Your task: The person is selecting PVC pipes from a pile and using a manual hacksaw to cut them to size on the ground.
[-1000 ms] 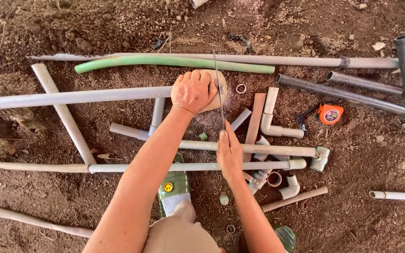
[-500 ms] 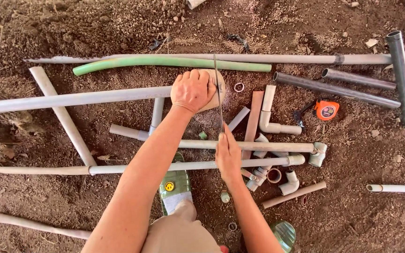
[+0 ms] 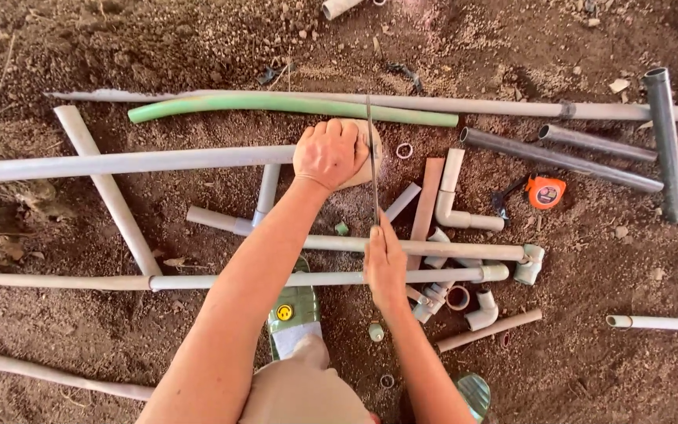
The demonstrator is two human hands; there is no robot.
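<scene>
— What do we see in our hands?

— Our left hand (image 3: 329, 153) is closed tight over the end of a long, smooth, grey plastic pipe (image 3: 127, 162), pressing it onto a pale round stone (image 3: 366, 149). The pipe runs away toward nine o'clock, straight and round like a big straw.

— And the other hand?

— Our right hand (image 3: 386, 263) is wrapped around the near end of a thin, flat, dark metal saw blade (image 3: 372, 157). The blade points to twelve o'clock and crosses the pipe just past our left hand's fingers.

— What lies around us?

— Brown, crumbly, lumpy dirt (image 3: 198, 39). At twelve o'clock, a bent green plastic tube (image 3: 276, 104), smooth and a bit curved. At three o'clock, a small round orange tape measure (image 3: 546, 191) and dark grey pipes (image 3: 559, 159). Near our right hand, short white elbow pipe pieces (image 3: 482, 312), curved like little hooks, and a flat brown wooden stick (image 3: 428, 202). Two more long grey pipes (image 3: 315, 279) lie across, under our arms. At six o'clock, our green rubber shoe (image 3: 296, 306) with a yellow dot.
</scene>
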